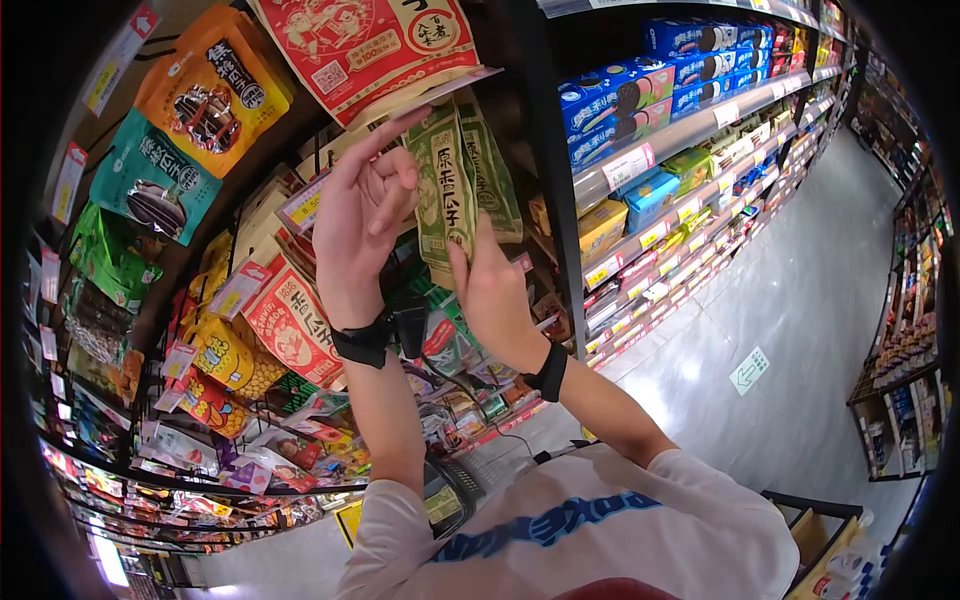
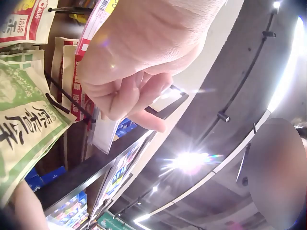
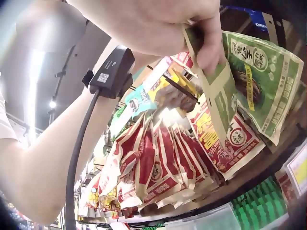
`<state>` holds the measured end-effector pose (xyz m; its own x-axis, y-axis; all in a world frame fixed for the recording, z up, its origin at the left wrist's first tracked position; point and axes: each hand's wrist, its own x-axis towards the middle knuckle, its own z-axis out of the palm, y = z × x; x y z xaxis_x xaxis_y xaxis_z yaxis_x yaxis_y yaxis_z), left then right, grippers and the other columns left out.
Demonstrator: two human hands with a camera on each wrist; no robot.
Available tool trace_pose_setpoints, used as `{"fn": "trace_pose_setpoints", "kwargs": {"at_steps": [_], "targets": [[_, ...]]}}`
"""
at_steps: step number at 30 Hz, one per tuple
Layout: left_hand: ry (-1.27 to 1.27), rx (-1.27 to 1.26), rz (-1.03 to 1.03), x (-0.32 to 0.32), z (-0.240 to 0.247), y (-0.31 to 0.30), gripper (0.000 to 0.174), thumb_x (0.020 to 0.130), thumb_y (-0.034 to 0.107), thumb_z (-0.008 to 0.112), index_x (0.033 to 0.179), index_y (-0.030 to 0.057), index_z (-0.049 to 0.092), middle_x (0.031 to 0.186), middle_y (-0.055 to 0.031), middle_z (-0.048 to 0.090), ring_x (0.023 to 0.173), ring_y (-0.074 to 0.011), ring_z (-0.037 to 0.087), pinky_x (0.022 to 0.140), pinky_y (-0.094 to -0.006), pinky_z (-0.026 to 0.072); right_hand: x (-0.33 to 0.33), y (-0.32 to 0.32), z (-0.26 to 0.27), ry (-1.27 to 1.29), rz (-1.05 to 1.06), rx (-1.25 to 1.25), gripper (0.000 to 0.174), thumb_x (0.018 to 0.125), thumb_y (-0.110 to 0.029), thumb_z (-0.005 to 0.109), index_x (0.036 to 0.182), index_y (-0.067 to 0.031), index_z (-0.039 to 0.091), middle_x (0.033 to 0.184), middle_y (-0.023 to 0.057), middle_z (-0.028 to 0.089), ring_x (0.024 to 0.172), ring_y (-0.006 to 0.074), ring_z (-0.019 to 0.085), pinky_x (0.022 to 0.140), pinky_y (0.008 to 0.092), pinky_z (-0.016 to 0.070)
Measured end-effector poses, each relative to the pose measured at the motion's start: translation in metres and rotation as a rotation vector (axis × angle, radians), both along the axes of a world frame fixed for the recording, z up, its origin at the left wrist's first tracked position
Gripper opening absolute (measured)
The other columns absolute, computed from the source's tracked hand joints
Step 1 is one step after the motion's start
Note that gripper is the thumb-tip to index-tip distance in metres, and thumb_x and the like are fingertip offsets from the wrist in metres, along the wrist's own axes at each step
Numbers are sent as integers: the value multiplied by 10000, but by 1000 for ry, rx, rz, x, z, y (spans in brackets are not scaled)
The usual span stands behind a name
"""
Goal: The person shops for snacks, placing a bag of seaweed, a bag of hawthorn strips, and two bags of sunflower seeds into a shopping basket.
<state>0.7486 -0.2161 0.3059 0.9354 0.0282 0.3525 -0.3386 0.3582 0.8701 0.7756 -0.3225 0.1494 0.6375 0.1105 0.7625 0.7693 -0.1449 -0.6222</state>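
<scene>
My right hand (image 1: 497,295) pinches the lower edge of a green and cream bag of sunflower seeds (image 1: 440,190) with thumb and fingers. A second green bag (image 1: 492,180) hangs just behind it. In the right wrist view, the thumb lies against the bag's folded side (image 3: 221,98). My left hand (image 1: 362,215) is raised beside the bag, index finger extended and the other fingers loosely bent. Its index fingertip is right at the clear price tag holder (image 1: 440,95). A black display hook (image 2: 69,98) passes by the green bag in the left wrist view.
Red and cream bags (image 3: 163,163) hang in a row close by. A large red bag (image 1: 380,50) is above the hands. Orange (image 1: 215,95) and teal (image 1: 155,180) bags hang at left. Shelves with blue cookie boxes (image 1: 620,105) stand at right, beside the floor aisle (image 1: 720,320).
</scene>
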Motion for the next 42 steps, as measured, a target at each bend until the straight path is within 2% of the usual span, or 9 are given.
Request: {"fn": "trace_pose_setpoints", "kwargs": {"at_steps": [15, 18, 22, 28, 31, 34, 37, 40, 42], "targets": [[-25, -4, -14, 1, -3, -2, 478, 1062, 199, 277, 1411, -113, 374, 746, -96, 651, 359, -54, 353, 393, -178, 278, 9, 2, -10, -25, 46, 116, 455, 936, -88, 628, 1292, 142, 464, 860, 296, 641, 709, 426, 662, 611, 436, 526], [-39, -5, -46, 3, -7, 2, 479, 1064, 201, 274, 1420, -105, 367, 750, -96, 652, 361, -55, 361, 395, -177, 281, 18, -6, -14, 238, 149, 28, 425, 964, -87, 561, 1329, 97, 447, 927, 288, 639, 790, 452, 641, 653, 470, 516], [-48, -24, 78, 0, -6, -10, 460, 1053, 115, 273, 1431, -142, 328, 699, -97, 596, 350, -84, 370, 335, -190, 322, 43, 7, -39, 229, 234, 119, 357, 994, -57, 469, 1334, 52, 468, 946, 282, 605, 913, 452, 594, 773, 472, 479], [-32, -25, 37, 1, -10, -5, 471, 1066, 205, 282, 1419, -93, 377, 744, -110, 654, 363, -72, 386, 419, -182, 305, 51, 28, -57, 214, 316, 223, 572, 941, 13, 492, 1470, 39, 275, 1084, 304, 574, 942, 495, 586, 821, 484, 478], [-8, -35, 17, 0, -12, -5, 452, 1066, 215, 293, 1393, -71, 416, 739, -114, 652, 370, -79, 385, 446, -191, 317, 50, 34, -65, 192, 335, 108, 699, 918, 31, 509, 1523, 36, 159, 1222, 325, 504, 1009, 500, 570, 856, 496, 471], [15, -2, 116, 1, -16, -5, 431, 1064, 225, 303, 1366, -47, 448, 738, -116, 652, 375, -82, 383, 470, -201, 331, 57, 38, -66, 118, 359, 79, 747, 909, 34, 512, 1543, 24, 117, 1276, 334, 462, 1065, 502, 543, 856, 489, 478], [19, -14, 159, 1, -18, -4, 422, 1062, 234, 309, 1350, -32, 466, 732, -117, 652, 374, -83, 380, 483, -210, 342, 62, 42, -61, 272, 440, -7, 786, 894, 57, 502, 1556, 2, 83, 1271, 328, 466, 1108, 487, 526, 853, 470, 494], [49, -20, 202, -2, -20, -7, 450, 1051, 222, 320, 1399, -40, 430, 720, -115, 650, 376, -74, 369, 456, -200, 322, 70, 44, -62, 128, 310, -3, 850, 838, 103, 507, 1562, -12, 78, 1290, 298, 450, 1098, 458, 543, 838, 444, 513], [83, -22, 264, -10, -22, -12, 462, 1041, 209, 340, 1414, -50, 427, 700, -96, 641, 378, -65, 350, 424, -199, 296, 74, 33, -59, 215, 266, -85, 897, 794, 128, 504, 1568, -28, 77, 1302, 274, 435, 1092, 434, 547, 840, 424, 517]]}}
